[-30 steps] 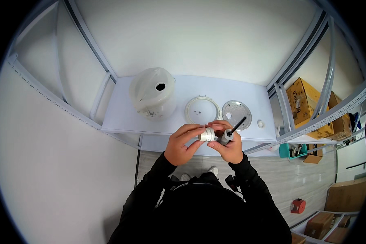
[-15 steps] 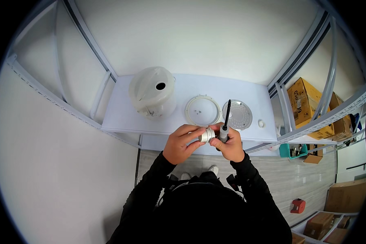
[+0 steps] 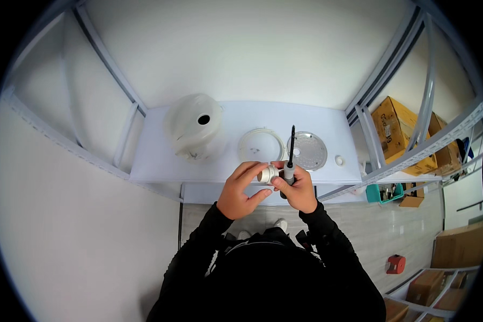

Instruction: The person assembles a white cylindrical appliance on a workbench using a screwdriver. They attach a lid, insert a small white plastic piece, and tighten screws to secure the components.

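Over the white surface (image 3: 161, 161), your left hand (image 3: 241, 190) is pinching a small cap (image 3: 266, 174), your right hand (image 3: 298, 188) is gripping a screwdriver (image 3: 290, 155); a loose pinch could be dropping the cap.

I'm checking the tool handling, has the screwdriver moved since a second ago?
Yes. The screwdriver in the right hand has swung from leaning right, toward the metal disc, to standing nearly upright, its tip now between the white ring and that disc.
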{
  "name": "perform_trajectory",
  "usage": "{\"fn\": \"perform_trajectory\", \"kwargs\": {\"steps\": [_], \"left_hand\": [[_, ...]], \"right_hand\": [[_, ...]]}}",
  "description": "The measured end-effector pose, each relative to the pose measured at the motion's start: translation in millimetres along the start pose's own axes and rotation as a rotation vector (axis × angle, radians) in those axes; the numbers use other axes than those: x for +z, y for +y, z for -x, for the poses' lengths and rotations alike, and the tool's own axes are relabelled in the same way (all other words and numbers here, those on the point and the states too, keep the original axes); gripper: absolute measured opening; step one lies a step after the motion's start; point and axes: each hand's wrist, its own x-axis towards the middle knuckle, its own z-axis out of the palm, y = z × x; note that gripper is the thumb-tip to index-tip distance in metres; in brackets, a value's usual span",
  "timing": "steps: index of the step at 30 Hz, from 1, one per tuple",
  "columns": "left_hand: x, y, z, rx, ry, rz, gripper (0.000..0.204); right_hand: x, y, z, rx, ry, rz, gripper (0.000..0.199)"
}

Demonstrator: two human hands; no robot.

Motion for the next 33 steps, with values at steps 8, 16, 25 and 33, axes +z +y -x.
{"fn": "perform_trajectory", "kwargs": {"steps": [8,16,25,33], "left_hand": [[50,-37,-7,-0.220,-0.065,0.264,0.042],[122,-58,-45,-0.202,-0.133,0.140,0.042],[195,-64,-91,-0.270,-0.161,0.043,0.042],[234,-70,-119,-0.308,-0.113,0.034,0.042]], "right_hand": [[-38,3,5,0.000,0.081,0.107,0.030],[-206,91,0,-0.033,0.606,1.073,0.027],[-309,138,-5,0.226,0.539,1.066,0.060],[-348,146,-33,0.323,0.236,1.047,0.057]]}}
